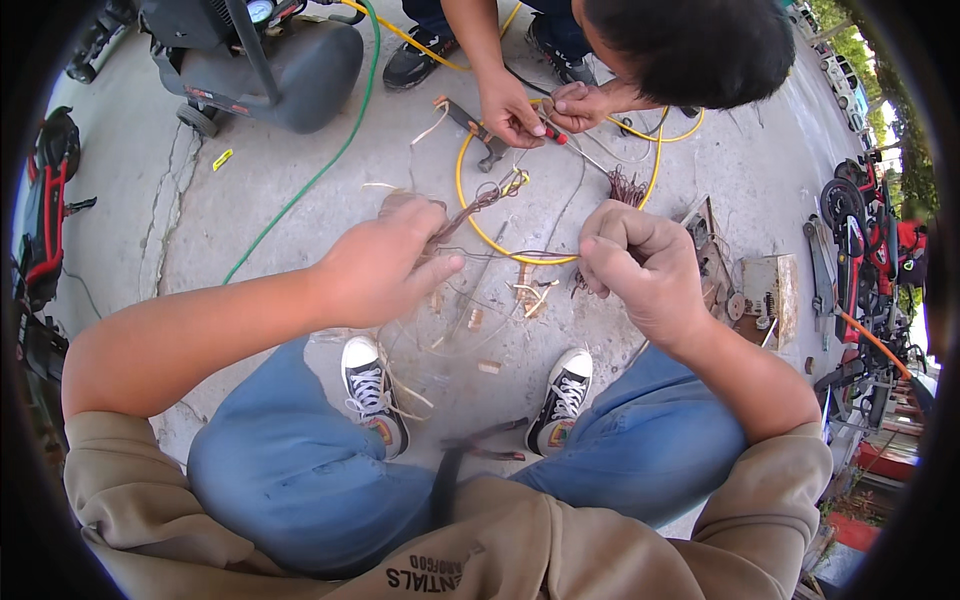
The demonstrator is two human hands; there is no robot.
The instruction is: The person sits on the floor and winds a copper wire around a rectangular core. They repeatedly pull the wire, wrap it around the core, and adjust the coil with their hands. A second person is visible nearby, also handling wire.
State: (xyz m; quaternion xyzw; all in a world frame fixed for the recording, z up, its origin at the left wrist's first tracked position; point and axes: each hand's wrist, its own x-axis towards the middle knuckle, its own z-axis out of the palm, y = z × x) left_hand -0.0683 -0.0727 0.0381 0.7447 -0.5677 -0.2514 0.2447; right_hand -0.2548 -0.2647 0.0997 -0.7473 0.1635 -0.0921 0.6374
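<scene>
While I have the right hand (640, 265) curled, pinching thin brown wires (548, 253) across the smooth yellow hose (459, 175), my blurred left hand (385, 262) angles in left of that hose, thumb extended; I cannot tell its grip.

The person is wearing a tan top (610, 545) — dark lettering (435, 572) is crossing its chest, sleeves (768, 480) are ending near the elbows — with blue jeans (290, 460) and black sneakers (379, 408) showing white laces (367, 388).
</scene>
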